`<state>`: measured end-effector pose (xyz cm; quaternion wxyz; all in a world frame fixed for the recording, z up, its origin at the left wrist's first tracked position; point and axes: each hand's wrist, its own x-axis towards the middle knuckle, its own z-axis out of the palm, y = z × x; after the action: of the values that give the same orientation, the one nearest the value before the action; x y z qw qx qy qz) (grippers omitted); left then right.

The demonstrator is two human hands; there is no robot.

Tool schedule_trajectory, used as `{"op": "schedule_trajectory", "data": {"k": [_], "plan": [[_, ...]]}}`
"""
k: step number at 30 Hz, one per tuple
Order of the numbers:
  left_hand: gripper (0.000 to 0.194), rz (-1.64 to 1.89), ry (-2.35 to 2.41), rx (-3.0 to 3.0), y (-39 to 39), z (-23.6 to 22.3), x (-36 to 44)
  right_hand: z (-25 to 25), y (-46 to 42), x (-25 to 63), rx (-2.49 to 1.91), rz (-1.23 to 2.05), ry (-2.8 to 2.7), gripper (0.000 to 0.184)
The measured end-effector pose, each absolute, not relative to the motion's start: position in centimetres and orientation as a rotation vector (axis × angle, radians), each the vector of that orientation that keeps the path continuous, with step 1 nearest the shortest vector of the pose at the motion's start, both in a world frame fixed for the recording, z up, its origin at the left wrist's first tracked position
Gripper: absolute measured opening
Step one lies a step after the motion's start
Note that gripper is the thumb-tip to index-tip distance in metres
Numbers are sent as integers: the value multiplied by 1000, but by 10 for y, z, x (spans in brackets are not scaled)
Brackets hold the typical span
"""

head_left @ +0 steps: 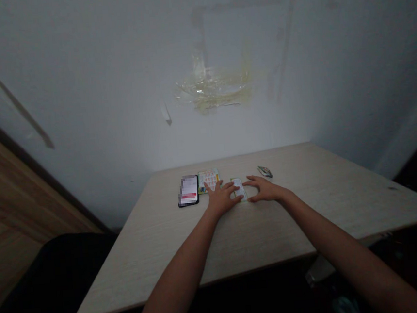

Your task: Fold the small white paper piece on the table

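A small white card or folded leaflet with a green-yellow border and fine print (239, 187) lies on the table between my two hands. My left hand (220, 198) rests with fingers spread, its fingertips on the left side of the card and part of it over a colourful printed sheet (209, 176). At the card's right edge is my right hand (266, 189), thumb and fingers apart, fingertips touching or very near the edge. The print is too small to read.
A phone with a lit, blurred screen (188, 190) lies left of the printed sheet. Behind my right hand is a small dark green and white packet or stack of cards (264, 171). The pale wooden table (165, 248) meets a wall (135, 109) with old tape on it.
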<state>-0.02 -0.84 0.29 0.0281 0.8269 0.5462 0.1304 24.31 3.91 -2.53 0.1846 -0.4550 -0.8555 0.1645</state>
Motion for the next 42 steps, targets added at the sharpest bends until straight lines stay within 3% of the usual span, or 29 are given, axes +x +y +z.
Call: {"op": "schedule_trajectory", "data": {"k": [12, 22, 33, 42], "plan": [[46, 469, 1692, 2569, -7, -2, 0, -25, 43, 237, -1022, 612, -2346, 43], [48, 490, 1508, 2585, -4, 4, -10, -29, 46, 239, -934, 688, -2289, 41], [34, 585, 1579, 2561, -4, 0, -4, -31, 39, 228, -1016, 452, -2207, 28], [38, 557, 1615, 2598, -7, 0, 0, -27, 37, 227, -992, 392, -2223, 20]]}}
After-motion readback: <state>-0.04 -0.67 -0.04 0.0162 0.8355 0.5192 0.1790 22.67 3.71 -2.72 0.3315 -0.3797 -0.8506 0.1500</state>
